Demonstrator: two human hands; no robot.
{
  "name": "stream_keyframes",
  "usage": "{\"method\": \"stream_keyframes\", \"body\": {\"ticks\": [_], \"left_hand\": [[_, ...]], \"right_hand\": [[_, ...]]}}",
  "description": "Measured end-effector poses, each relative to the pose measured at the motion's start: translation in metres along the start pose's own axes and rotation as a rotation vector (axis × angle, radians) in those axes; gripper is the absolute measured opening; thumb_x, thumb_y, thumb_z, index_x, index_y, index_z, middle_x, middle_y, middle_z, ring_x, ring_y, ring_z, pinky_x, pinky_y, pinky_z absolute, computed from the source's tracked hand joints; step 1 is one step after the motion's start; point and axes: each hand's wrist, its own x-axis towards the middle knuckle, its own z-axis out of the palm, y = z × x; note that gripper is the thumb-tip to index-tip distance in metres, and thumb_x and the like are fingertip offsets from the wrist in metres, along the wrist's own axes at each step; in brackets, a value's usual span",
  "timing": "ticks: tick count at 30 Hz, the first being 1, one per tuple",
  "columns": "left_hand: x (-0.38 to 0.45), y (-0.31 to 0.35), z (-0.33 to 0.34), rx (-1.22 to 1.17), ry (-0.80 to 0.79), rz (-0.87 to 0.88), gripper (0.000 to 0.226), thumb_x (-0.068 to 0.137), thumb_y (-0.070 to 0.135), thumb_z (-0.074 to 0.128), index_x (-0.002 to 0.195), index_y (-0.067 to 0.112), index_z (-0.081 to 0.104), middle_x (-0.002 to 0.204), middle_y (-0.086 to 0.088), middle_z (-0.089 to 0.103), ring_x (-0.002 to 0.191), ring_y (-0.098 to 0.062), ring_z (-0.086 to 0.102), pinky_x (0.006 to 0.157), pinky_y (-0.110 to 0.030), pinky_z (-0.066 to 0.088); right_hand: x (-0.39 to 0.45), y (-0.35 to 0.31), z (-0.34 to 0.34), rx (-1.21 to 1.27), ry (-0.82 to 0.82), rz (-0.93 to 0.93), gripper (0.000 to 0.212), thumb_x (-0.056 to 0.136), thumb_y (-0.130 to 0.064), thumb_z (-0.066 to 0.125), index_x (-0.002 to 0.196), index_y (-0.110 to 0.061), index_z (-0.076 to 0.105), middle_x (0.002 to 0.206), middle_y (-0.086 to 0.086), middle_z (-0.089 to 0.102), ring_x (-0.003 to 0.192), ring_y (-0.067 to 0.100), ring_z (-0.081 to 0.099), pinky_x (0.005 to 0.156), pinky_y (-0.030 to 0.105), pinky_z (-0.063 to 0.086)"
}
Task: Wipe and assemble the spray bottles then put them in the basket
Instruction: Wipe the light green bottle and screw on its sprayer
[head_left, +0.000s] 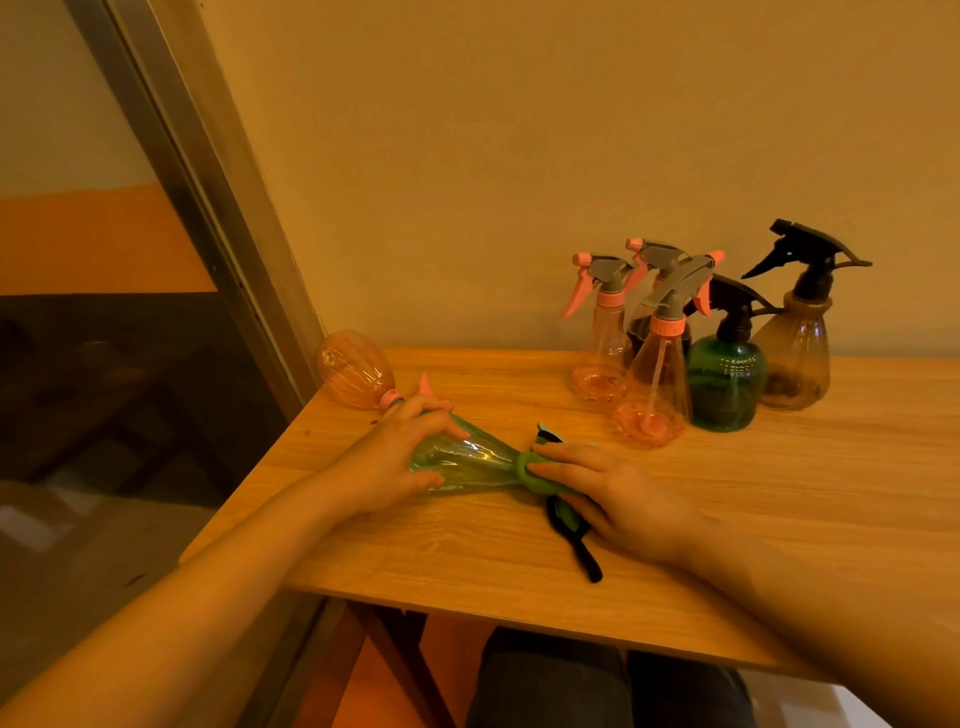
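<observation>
Green spray bottle (470, 464) lies on its side on the wooden table (753, 519), left hand (395, 457) curled around its body, right hand (613, 493) gripping its green collar and sprayer head. Farther back, five assembled bottles (727, 338) stand near the wall.

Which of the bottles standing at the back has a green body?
The round green bottle with the black sprayer, between the front pink bottle and the brown bottle.

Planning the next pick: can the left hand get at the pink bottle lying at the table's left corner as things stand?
Probably yes, once freed. The pink bottle lies just beyond the left hand, with nothing between them. But that hand grips the green bottle, so it must let go first.
</observation>
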Motion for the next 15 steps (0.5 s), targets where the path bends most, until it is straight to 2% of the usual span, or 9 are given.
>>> {"method": "stream_keyframes", "body": {"ticks": [3,6,11,15], "left_hand": [[0.000,-0.001,0.000,-0.003,-0.002,-0.008,0.053,0.075,0.020,0.076,0.114,0.047,0.051,0.145,0.011,0.032,0.137,-0.012,0.022,0.113,-0.046,0.030],[0.000,-0.001,0.001,0.018,0.002,0.005,0.052,0.076,0.019,0.076,0.116,0.041,0.052,0.145,0.009,0.032,0.137,-0.015,0.023,0.111,-0.048,0.031],[-0.002,0.000,0.001,0.030,-0.001,0.001,0.053,0.077,0.021,0.075,0.116,0.046,0.048,0.145,0.010,0.030,0.136,-0.012,0.020,0.113,-0.046,0.028],[-0.002,0.003,-0.001,0.042,-0.008,-0.007,0.052,0.077,0.021,0.075,0.116,0.044,0.049,0.147,0.010,0.029,0.138,-0.012,0.014,0.115,-0.047,0.023]], "right_hand": [[-0.015,0.004,-0.006,-0.034,-0.015,-0.011,0.042,0.097,-0.024,0.043,0.139,-0.023,0.046,0.146,-0.002,0.041,0.133,0.012,0.039,0.108,0.030,0.038],[-0.023,0.005,-0.010,-0.066,-0.005,-0.005,0.041,0.097,-0.028,0.038,0.135,-0.020,0.050,0.140,0.002,0.047,0.128,0.015,0.045,0.103,0.033,0.043],[-0.016,0.001,-0.008,-0.033,0.131,0.078,0.044,0.096,-0.030,0.038,0.136,-0.018,0.048,0.139,0.007,0.046,0.125,0.021,0.046,0.101,0.038,0.045],[0.008,-0.006,-0.004,-0.054,0.174,0.079,0.045,0.096,-0.032,0.037,0.136,-0.016,0.049,0.139,0.008,0.048,0.127,0.023,0.046,0.104,0.038,0.042]]}}
